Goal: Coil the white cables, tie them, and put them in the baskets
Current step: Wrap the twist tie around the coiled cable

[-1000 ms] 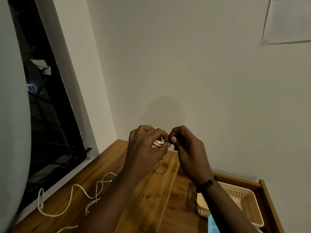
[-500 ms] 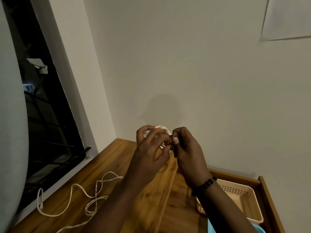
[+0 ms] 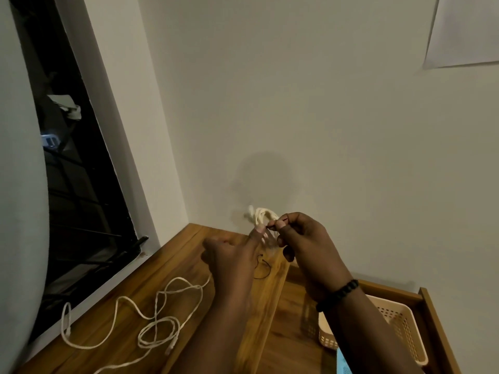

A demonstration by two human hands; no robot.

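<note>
A coiled white cable (image 3: 261,215) is held up in front of the wall, above the wooden table (image 3: 172,268). My right hand (image 3: 302,241) pinches a thin black tie at the coil, thumb and forefinger closed on it. My left hand (image 3: 232,255) is just left of the coil, its raised thumb touching the coil's lower side, the other fingers loose. The black tie's loose end (image 3: 261,268) dangles below the hands. A second white cable (image 3: 159,325) lies uncoiled on the table at the left.
A beige perforated basket (image 3: 405,327) sits at the table's right end, inside a raised wooden rim (image 3: 434,319). A blue object's corner (image 3: 344,364) shows at the bottom edge. A dark window (image 3: 81,184) is on the left, a sheet of paper (image 3: 464,28) on the wall.
My left hand has loosened and dropped from around the coil, leaving only its thumb against it. The coil now shows above the hands, and the right hand keeps its pinch on the tie.
</note>
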